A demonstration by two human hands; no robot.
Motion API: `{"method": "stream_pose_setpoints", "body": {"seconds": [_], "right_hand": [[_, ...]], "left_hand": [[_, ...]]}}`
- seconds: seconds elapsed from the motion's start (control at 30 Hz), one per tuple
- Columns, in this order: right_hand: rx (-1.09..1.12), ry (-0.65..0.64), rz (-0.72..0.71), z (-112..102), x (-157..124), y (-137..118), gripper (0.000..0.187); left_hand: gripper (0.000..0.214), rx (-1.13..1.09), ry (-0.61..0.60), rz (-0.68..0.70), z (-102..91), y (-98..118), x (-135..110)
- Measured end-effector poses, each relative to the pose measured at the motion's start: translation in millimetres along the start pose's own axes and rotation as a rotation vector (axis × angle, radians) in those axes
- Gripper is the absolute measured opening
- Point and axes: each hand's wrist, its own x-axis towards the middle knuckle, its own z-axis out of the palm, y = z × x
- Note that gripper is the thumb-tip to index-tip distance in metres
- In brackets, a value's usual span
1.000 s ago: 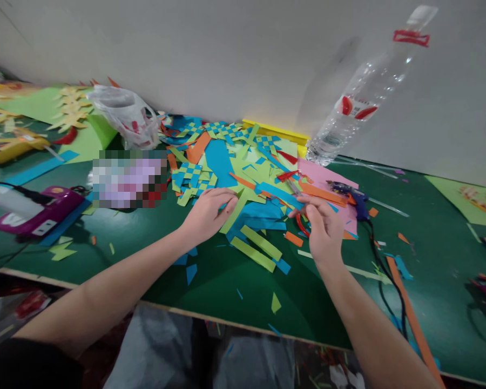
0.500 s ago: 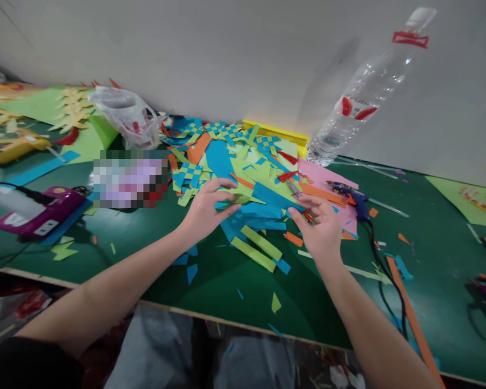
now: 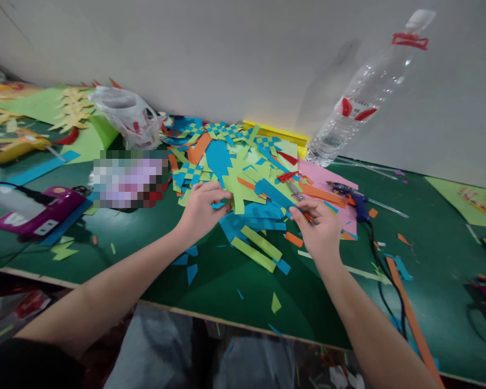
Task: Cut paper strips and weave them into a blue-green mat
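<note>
My left hand (image 3: 202, 213) is closed in a pinch on a light green paper piece (image 3: 238, 195) with strip-like ends, held above the pile. Between the thumb and fingers of my right hand (image 3: 323, 229) is the lower right end of a blue paper strip (image 3: 274, 193), slanting up to the left. The two papers are apart. Beneath them lie more blue paper (image 3: 253, 216) and a pair of green strips (image 3: 254, 254). Scissors (image 3: 295, 190) lie just beyond my right fingers, partly hidden by them.
Woven blue-and-green paper pieces (image 3: 227, 132) are heaped by the wall. A plastic bottle (image 3: 360, 102) stands at the back right, near a blue glue gun (image 3: 360, 206) with a black cord. To the left are a purple power strip (image 3: 44, 216), a plastic bag (image 3: 125, 116) and a yellow glue gun (image 3: 18, 145).
The green piece in my left hand has turned, so its strip ends now hang down by my fingertips. The blue strip has tilted and shifted slightly in my right hand.
</note>
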Motion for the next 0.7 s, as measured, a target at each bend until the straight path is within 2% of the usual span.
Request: {"method": "stream_pose_setpoints", "body": {"seconds": [0.13,0.3,0.6,0.7], "right_hand": [[0.011,-0.003,-0.006,0.1,-0.2,-0.5,0.020],[0.006,-0.014,-0.025,-0.3,-0.5,-1.7,0.020],[0.001,-0.010,-0.045,-0.2,-1.1,-2.3,0.020],[0.012,-0.013,-0.045,-0.4,-1.5,-2.5,0.019]], "left_hand": [[0.013,-0.022,-0.032,-0.007,-1.5,5.8,0.1],[0.011,-0.023,-0.079,0.023,2.1,1.6,-0.7],[0.032,-0.015,-0.152,0.049,6.5,-1.1,-1.9],[0.031,-0.024,-0.161,0.048,6.7,-0.1,-2.1]]}}
